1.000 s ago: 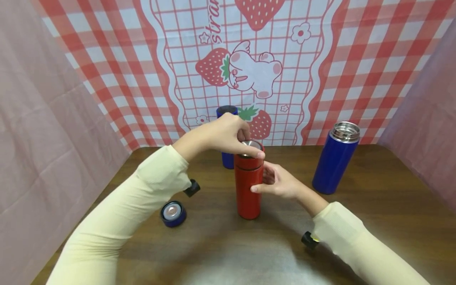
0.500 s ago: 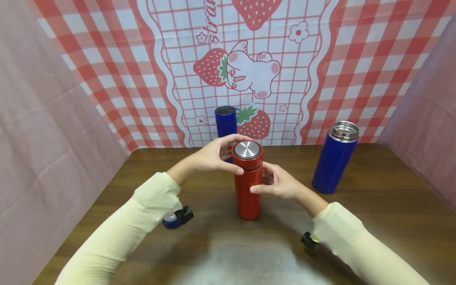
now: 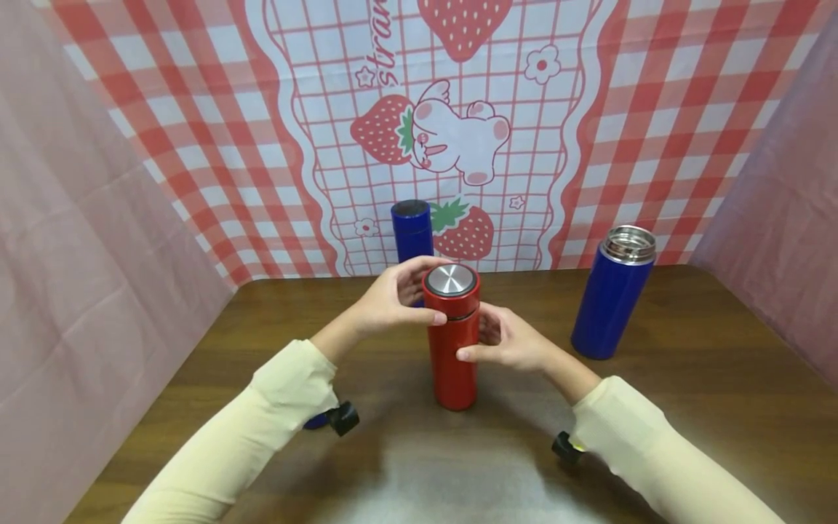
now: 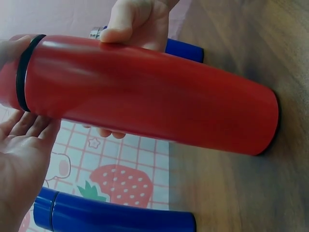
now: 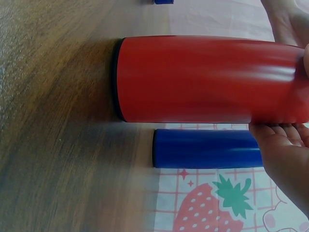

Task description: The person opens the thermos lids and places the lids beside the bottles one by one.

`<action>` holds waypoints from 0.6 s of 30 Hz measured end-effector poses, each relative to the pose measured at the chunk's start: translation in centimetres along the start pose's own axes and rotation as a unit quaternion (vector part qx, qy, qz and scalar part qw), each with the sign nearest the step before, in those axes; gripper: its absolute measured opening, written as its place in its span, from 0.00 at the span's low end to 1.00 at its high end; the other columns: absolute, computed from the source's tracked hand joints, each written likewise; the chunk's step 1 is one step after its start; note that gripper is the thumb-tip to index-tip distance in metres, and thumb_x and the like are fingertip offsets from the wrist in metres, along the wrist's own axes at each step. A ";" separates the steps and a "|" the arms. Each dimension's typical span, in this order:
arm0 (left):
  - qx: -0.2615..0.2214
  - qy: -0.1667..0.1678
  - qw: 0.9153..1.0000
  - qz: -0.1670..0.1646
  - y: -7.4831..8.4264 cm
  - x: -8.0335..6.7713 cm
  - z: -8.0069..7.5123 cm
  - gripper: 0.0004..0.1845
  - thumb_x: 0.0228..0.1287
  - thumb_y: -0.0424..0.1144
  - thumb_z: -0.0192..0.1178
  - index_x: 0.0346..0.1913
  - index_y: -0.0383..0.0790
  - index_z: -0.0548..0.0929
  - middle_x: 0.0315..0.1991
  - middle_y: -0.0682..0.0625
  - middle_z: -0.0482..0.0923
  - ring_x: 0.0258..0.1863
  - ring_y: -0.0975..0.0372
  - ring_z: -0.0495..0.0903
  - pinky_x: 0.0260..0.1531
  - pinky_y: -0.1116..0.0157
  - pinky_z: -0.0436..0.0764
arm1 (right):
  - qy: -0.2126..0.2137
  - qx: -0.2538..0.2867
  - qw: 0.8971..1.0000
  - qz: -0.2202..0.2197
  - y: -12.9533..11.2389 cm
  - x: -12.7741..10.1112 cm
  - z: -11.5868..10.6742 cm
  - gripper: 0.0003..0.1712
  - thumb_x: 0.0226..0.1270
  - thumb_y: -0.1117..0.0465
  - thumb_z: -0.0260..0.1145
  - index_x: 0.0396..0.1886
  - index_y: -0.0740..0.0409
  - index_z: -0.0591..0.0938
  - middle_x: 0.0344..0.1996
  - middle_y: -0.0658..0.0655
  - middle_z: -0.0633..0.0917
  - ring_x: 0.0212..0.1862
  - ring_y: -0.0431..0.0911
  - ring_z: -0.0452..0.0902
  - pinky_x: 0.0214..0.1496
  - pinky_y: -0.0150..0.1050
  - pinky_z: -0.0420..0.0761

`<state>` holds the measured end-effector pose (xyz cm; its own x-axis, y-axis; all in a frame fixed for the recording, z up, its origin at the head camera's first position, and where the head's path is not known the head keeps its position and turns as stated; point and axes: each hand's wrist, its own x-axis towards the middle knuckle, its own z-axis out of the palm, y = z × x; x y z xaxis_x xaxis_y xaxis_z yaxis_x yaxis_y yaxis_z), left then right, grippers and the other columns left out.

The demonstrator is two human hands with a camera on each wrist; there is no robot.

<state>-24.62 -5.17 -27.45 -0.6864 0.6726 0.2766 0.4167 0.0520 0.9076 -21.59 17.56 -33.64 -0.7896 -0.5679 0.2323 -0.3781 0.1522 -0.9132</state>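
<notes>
A red thermos (image 3: 453,364) stands upright on the wooden table, its red cap with a silver disc top (image 3: 452,279) seated on it. My left hand (image 3: 393,297) holds the thermos around the cap seam, thumb in front and fingers behind. Lower down, my right hand (image 3: 513,338) grips the body from the right, thumb across the front. In the left wrist view the thermos body (image 4: 145,92) lies across the picture with both hands on it. The right wrist view shows its black-rimmed base (image 5: 119,79) down at the table.
Behind the left hand stands a capped blue thermos (image 3: 412,233). An uncapped blue thermos (image 3: 609,306) with a steel mouth is at the right. A blue lid (image 3: 317,421) lies at the left, mostly hidden behind the left wrist camera (image 3: 343,418). A checkered strawberry cloth (image 3: 530,145) hangs behind.
My left hand came down from above the cap to the thermos's left side, at the cap seam, uncovering the silver top. The right hand has kept its grip.
</notes>
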 end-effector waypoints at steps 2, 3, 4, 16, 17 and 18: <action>0.001 0.007 1.000 0.001 0.0 -0.1 0.1 0.35 0.51 0.26 0.66 0.65 0.33 0.68 0.63 0.35 0.73 0.65 0.49 0.72 0.67 0.59 0.70 | 0.000 0.001 1.000 -0.002 0.0 0.0 0.0 0.35 0.57 0.63 0.71 0.62 0.70 0.69 0.50 0.72 0.82 0.47 0.35 0.81 0.52 0.31 0.81; 0.001 0.011 1.000 0.002 0.0 -0.1 0.2 0.35 0.51 0.25 0.66 0.65 0.34 0.68 0.62 0.35 0.73 0.65 0.50 0.73 0.67 0.59 0.70 | 0.000 0.002 1.000 -0.004 0.0 0.0 0.1 0.35 0.57 0.63 0.71 0.61 0.71 0.69 0.50 0.72 0.82 0.47 0.35 0.81 0.52 0.31 0.81; 0.003 0.014 1.000 0.003 0.0 -0.1 0.2 0.35 0.51 0.25 0.66 0.65 0.34 0.68 0.62 0.36 0.73 0.65 0.50 0.73 0.67 0.59 0.71 | 0.001 0.003 1.000 -0.006 0.0 0.0 0.1 0.35 0.57 0.64 0.71 0.61 0.71 0.69 0.50 0.72 0.81 0.47 0.34 0.81 0.52 0.31 0.81; -0.003 0.039 0.999 0.014 -0.2 -0.1 0.5 0.35 0.48 0.24 0.69 0.63 0.34 0.70 0.60 0.36 0.75 0.61 0.55 0.76 0.66 0.61 0.72 | -0.003 0.006 1.000 -0.005 0.1 0.0 0.1 0.37 0.57 0.63 0.71 0.63 0.71 0.67 0.52 0.74 0.80 0.49 0.33 0.80 0.54 0.31 0.80; -0.001 0.041 0.999 0.015 -0.1 -0.1 0.5 0.35 0.47 0.24 0.69 0.63 0.34 0.70 0.59 0.36 0.75 0.61 0.55 0.76 0.66 0.60 0.72 | -0.002 0.006 1.000 -0.005 0.1 0.0 0.1 0.37 0.57 0.63 0.71 0.64 0.71 0.67 0.52 0.74 0.80 0.49 0.33 0.80 0.54 0.31 0.80; 0.003 0.044 0.999 0.014 -0.1 0.0 0.5 0.35 0.47 0.25 0.69 0.62 0.35 0.71 0.59 0.37 0.76 0.60 0.55 0.76 0.65 0.60 0.73 | -0.002 0.006 1.000 -0.004 0.1 0.0 0.1 0.37 0.57 0.62 0.71 0.64 0.71 0.67 0.52 0.74 0.80 0.49 0.33 0.80 0.54 0.31 0.80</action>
<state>-24.31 -4.81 -27.69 -0.7233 0.6070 0.3292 0.4401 0.0378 0.8972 -21.61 17.51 -33.73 -0.7847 -0.5717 0.2394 -0.3797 0.1381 -0.9148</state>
